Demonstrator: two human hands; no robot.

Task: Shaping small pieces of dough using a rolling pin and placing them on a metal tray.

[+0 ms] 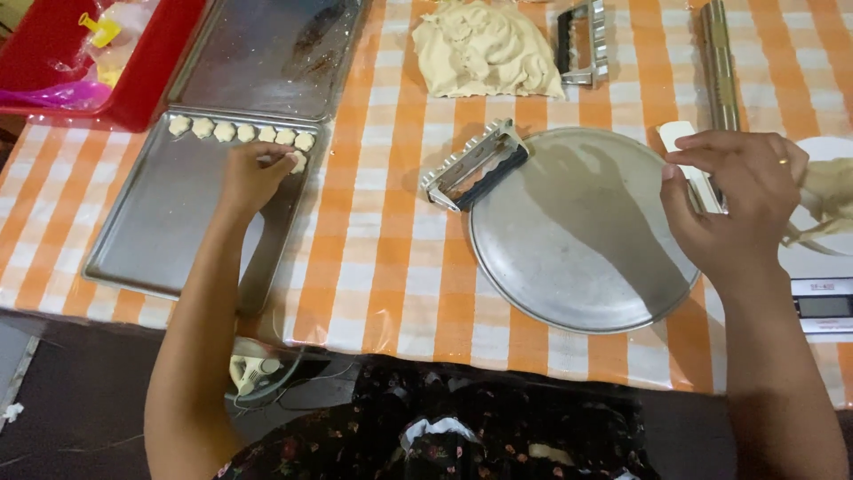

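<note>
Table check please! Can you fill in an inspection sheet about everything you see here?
Surface: table under an orange and white checked cloth.
Job's things: rectangular metal tray with a row of small dough pieces along its far edge; a second tray behind it.
Clutter: dough lump, round metal pan, two metal cutters, rolling pin, kitchen scale, red tub.
Grip: left hand sets a dough piece on the tray; right hand holds a white scraper.
Cables: thin wires on the floor, near a small appliance.
Surroundings: dark floor below the table.
</note>
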